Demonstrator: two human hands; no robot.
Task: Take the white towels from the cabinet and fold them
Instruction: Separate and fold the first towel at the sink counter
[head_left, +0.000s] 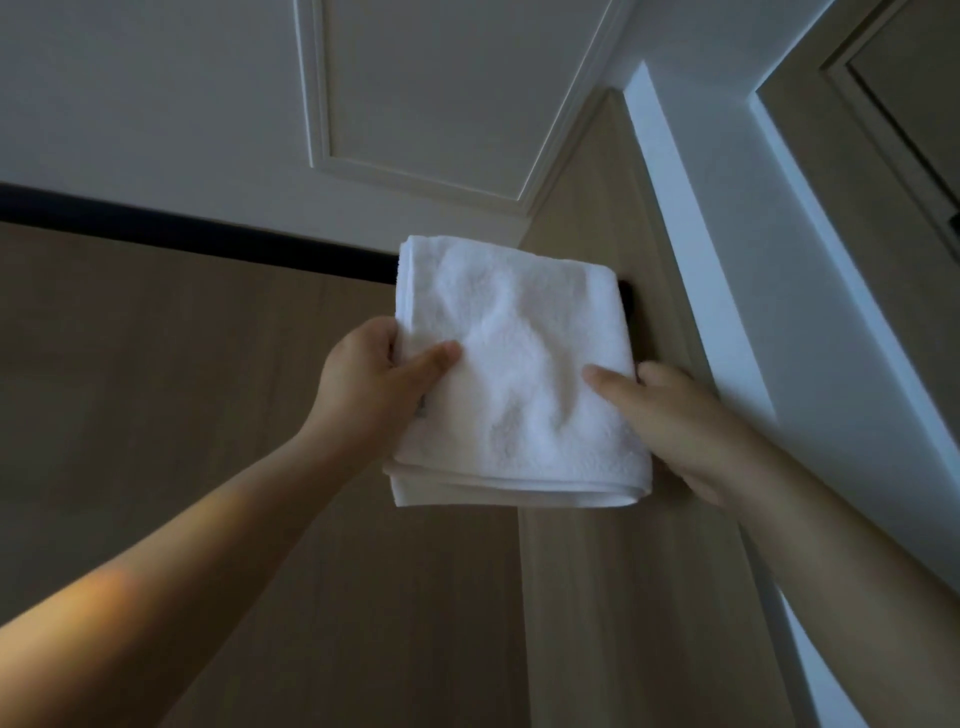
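Left hand (376, 376) has its grip clamped on the left edge of the folded white towel (519, 374), thumb on the front and fingers curled behind. Right hand (675, 415) pinches the right edge likewise, its fingers mostly hidden by cloth. The towel is held up before the wooden cabinet (208, 415), covering part of a black strip (156, 223).

All my feed gives me of the body is two arms: the left forearm (208, 545) and right forearm (831, 571) are both bare right out to the frame edges, smooth and fairly slim, wrists bare too. The left hand (374, 374) and right hand (675, 415) are bare as well, fingers (436, 358) slender with rounded tips, nails too soft in the picture for me to call. Lighting's dim overall, with one brighter patch falling across the left forearm near the bottom corner.
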